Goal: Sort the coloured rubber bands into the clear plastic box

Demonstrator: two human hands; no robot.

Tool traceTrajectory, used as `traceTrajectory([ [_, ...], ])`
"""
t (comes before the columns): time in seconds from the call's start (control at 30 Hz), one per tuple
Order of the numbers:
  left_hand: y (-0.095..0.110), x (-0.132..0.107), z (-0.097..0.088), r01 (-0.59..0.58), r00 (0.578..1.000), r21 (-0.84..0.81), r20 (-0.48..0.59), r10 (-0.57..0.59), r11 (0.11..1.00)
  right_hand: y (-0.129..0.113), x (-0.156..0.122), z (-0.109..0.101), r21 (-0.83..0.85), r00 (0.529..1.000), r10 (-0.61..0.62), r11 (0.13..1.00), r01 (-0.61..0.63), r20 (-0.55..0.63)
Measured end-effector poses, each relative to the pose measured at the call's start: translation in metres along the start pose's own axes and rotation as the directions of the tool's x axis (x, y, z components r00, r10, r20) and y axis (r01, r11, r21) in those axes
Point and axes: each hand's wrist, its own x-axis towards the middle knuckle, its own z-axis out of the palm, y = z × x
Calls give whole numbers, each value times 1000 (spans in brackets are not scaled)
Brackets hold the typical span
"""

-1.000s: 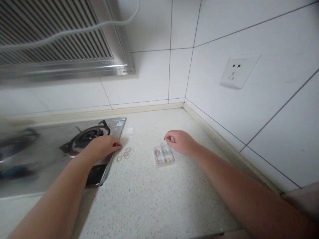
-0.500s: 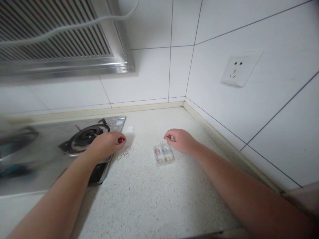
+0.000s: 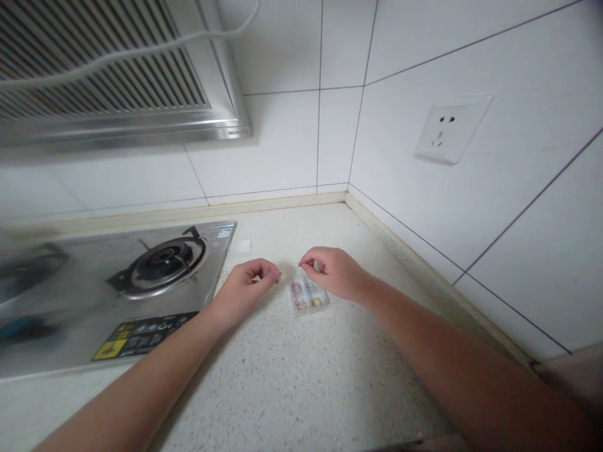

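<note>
we list: one left hand point(image 3: 247, 287), forearm reaching up from the lower left, wrist bent toward the box point(image 3: 309, 310), fingers pinched on what seems a pale yellow band point(image 3: 283, 274), badly blurred. one right hand point(image 3: 334, 270), palm side down, fingers curled at the box's far right corner; whether they grip it, we cannot tell. the box stands on the surface point(image 3: 301, 370), coloured bands inside, its far corner partly covered by that hand.

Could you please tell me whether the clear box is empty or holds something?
The box holds something: through its clear plastic, small coloured rings show in separate compartments.
</note>
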Motion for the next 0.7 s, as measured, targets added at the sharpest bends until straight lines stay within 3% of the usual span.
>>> traceTrajectory([
  [0.2,-6,-3,15,112,993,-174,38,-107,978,-8,-2,5,179,999,-15,984,9,33],
  [0.7,-9,-7,17,78,993,-213,101,-57,974,-10,-4,6,357,997,10,933,-35,71],
])
